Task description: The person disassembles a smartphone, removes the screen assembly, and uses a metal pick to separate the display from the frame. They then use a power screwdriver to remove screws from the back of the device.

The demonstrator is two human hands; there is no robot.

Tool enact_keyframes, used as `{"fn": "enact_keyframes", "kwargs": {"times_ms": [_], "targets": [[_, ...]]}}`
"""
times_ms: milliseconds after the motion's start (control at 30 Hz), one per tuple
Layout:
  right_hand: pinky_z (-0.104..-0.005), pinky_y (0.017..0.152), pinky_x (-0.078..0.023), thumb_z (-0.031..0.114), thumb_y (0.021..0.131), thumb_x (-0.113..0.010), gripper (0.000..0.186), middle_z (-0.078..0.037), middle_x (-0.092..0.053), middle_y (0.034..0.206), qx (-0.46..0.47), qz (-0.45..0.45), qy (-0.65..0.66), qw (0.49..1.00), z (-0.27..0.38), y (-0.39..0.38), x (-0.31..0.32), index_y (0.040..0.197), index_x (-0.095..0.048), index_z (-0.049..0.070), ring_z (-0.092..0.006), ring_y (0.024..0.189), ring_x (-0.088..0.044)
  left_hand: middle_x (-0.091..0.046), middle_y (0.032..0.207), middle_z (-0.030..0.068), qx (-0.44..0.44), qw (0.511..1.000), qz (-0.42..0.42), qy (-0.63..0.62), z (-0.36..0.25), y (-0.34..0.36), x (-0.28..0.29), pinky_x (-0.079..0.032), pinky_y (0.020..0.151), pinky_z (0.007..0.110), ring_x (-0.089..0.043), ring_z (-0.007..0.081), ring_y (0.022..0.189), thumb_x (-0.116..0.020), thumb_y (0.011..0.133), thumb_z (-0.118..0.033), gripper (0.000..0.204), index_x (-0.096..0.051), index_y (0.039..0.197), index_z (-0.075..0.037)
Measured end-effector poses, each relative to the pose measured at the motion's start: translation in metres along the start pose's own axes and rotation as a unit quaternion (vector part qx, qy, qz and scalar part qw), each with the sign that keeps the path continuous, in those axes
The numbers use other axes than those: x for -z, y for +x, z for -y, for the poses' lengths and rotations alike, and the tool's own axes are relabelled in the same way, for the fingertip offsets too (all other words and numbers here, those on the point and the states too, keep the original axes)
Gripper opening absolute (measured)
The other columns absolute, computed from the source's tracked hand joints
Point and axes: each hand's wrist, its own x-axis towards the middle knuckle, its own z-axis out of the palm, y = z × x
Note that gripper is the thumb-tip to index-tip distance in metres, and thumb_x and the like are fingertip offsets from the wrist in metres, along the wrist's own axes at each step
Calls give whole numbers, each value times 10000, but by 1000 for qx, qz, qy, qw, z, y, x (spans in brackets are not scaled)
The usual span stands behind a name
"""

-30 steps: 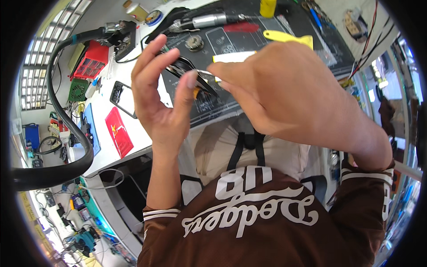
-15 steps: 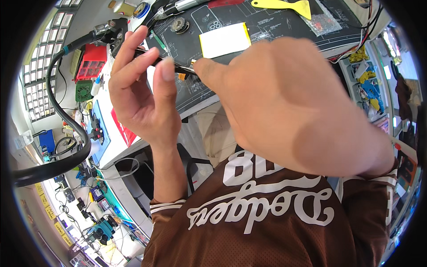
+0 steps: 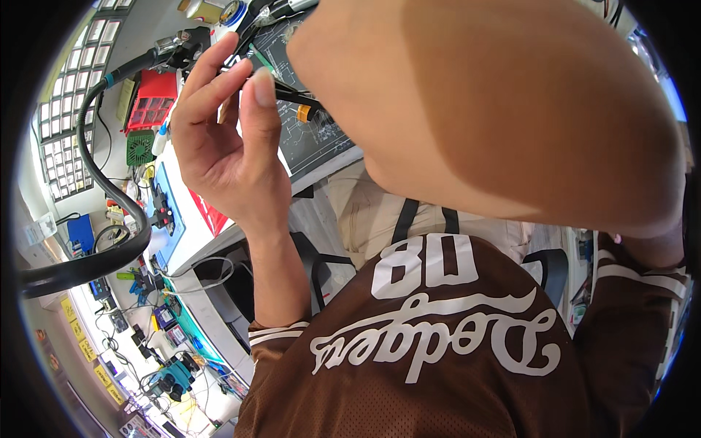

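Observation:
My left hand [image 3: 230,160] is raised over the bench edge, its thumb and fingertips pinching a thin dark flat piece [image 3: 292,95] seen nearly edge-on. Its exact kind does not show. An orange strip with a black end [image 3: 305,112] sticks out beneath it, like a flex cable. Very close to the camera, my right hand and forearm [image 3: 482,109] fill the upper right. The fingers of that hand are hidden, so what they hold cannot be made out. Below both hands lies a black printed work mat [image 3: 310,150].
A black gooseneck arm [image 3: 135,215] curves along the left. Red drawers [image 3: 153,98], a green box [image 3: 140,148], a blue mat [image 3: 169,226] and a red packet [image 3: 209,212] stand or lie on the left bench. Farther down is a teal instrument [image 3: 171,379] among cables.
My right hand has come up closer to the camera, covering the white-and-yellow sheet and the yellow scraper. The left hand has shifted slightly left, still pinching the dark piece; more of the orange strip shows.

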Motion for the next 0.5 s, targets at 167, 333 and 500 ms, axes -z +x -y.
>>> {"fn": "enact_keyframes", "kwargs": {"times_ms": [167,333,500], "targets": [[-417,643,-558,124,790,-759,525,-137,-728,796,-6,114,102,988,-1,6,4,1302,-686,31,-323,744,-738,-634,1388,317,-4,999,-3,41,4,-6,14,-578,933,293,-682,204,1148,-693,965,54,232,-624,1186,38],[-417,623,-568,120,792,-768,617,-154,-729,760,-53,122,86,987,19,-9,-10,1391,-650,31,-323,715,-751,-670,1369,311,-4,999,7,54,3,-7,12,-524,981,313,-684,265,1202,-673,1022,-83,133,-648,1125,-3],[-424,658,-588,113,808,-752,612,-146,-761,815,-55,233,70,968,22,4,0,1402,-629,27,-334,751,-769,-669,1378,300,-41,996,-3,75,9,-6,16,-499,1049,357,-667,321,1265,-654,1024,-78,124,-653,1125,-5]]}}
